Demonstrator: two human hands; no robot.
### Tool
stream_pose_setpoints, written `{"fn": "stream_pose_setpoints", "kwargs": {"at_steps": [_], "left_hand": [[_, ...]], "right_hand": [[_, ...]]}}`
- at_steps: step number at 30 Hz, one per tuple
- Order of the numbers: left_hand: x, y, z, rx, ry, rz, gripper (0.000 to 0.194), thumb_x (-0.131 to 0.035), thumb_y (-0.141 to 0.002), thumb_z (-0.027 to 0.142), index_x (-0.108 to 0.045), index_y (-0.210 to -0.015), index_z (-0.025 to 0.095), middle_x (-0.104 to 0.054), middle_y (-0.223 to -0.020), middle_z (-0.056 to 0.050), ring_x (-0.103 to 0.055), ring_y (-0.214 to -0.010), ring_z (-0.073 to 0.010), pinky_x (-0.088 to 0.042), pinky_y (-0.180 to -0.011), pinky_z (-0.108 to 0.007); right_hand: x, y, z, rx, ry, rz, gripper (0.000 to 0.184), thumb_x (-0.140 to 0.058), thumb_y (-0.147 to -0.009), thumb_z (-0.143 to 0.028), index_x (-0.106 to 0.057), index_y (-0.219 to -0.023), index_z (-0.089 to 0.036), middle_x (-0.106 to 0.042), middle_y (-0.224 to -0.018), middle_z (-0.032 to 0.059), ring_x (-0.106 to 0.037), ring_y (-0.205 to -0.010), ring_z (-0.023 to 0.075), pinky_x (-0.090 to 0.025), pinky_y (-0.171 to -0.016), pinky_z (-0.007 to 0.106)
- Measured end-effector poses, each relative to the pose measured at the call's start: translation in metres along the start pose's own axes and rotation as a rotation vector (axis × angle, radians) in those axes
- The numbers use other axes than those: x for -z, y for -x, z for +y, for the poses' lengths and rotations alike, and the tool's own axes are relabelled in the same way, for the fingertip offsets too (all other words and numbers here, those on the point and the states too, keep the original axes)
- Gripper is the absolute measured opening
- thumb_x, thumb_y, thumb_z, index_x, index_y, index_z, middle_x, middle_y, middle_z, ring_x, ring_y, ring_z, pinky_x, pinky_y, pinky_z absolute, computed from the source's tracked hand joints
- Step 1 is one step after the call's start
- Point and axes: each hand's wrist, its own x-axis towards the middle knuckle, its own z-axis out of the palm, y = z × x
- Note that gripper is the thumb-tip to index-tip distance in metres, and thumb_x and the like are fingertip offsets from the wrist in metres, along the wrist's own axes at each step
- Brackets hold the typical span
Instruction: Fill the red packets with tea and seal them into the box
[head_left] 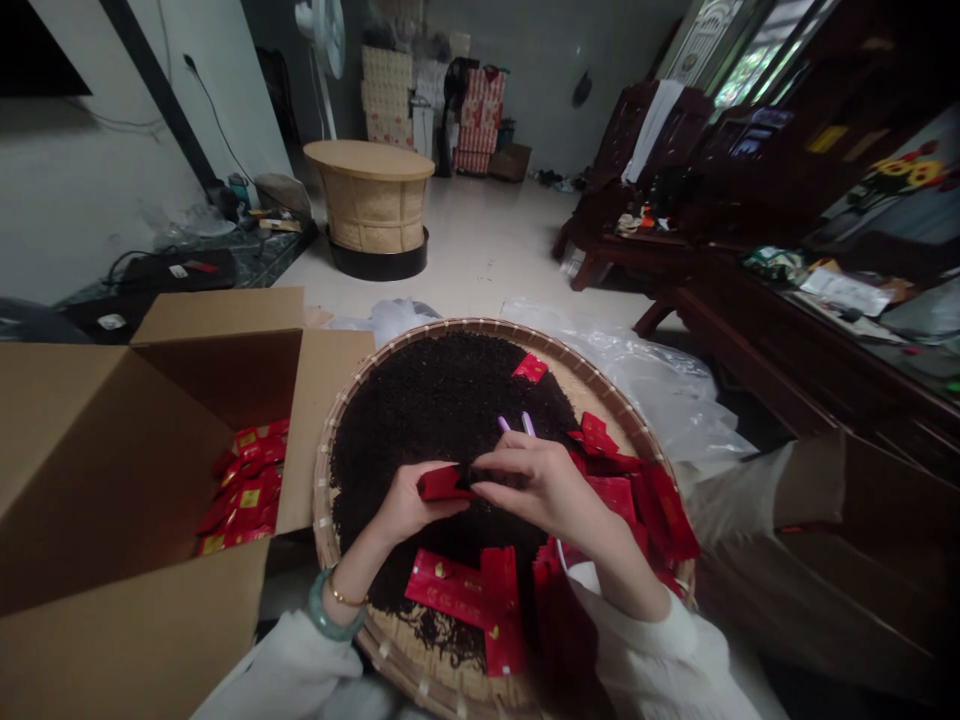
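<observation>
My left hand [411, 505] grips a small red packet [444, 484] over the tray. At the packet's mouth, my right hand [529, 480] pinches a bit of dark tea leaves [469, 474] between thumb and fingers. Two lilac tips [528, 424] stick out behind the right hand; whether it holds them I cannot tell. Dark loose leaves [420, 400] cover much of the round woven bamboo tray [324, 480]. Flat red packets [457, 588] lie nearest me, with more red packets [660, 505] heaped at the right rim. A single red packet [530, 368] rests at the far side.
Left of the tray stands an open cardboard box [217, 310] with filled red packets [247, 495] inside. Plastic sheeting [637, 370] lies on the floor behind the tray. A round wicker stool [369, 205] stands further off; dark wooden furniture [810, 320] is at the right.
</observation>
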Motion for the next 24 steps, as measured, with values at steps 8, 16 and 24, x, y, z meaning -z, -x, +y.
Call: {"fn": "stream_pose_setpoints", "kwargs": {"at_steps": [8, 16, 24], "left_hand": [[0.002, -0.001, 0.003, 0.234, 0.195, -0.026, 0.039, -0.082, -0.054, 0.037, -0.069, -0.079, 0.010, -0.070, -0.069, -0.003, -0.063, -0.063, -0.0159, -0.049, -0.064, -0.027], [0.002, 0.002, 0.009, 0.467, 0.420, -0.028, 0.060, -0.081, -0.054, 0.051, -0.065, -0.093, 0.008, -0.072, -0.075, -0.011, -0.068, -0.060, -0.0198, -0.053, -0.055, -0.027], [0.000, 0.006, 0.011, 0.482, 0.369, -0.252, 0.050, -0.084, -0.049, 0.018, -0.062, -0.093, 0.011, -0.073, -0.075, -0.008, -0.067, -0.058, -0.0173, -0.053, -0.054, -0.026]], "right_hand": [[-0.010, -0.004, 0.019, -0.165, -0.234, 0.212, 0.018, -0.065, -0.079, -0.034, -0.071, -0.084, -0.017, -0.061, -0.065, 0.0013, -0.054, -0.056, 0.0123, -0.042, -0.051, 0.023], [-0.024, -0.004, 0.030, -0.194, -0.185, 0.231, 0.039, -0.068, -0.076, -0.037, -0.063, -0.113, -0.023, -0.059, -0.100, 0.0072, -0.057, -0.078, 0.0158, -0.046, -0.060, 0.025], [-0.038, -0.015, 0.042, -0.243, -0.242, -0.028, 0.041, -0.061, -0.080, -0.045, -0.051, -0.053, -0.016, -0.048, -0.058, -0.0034, -0.046, -0.055, 0.0103, -0.038, -0.057, 0.024]]}}
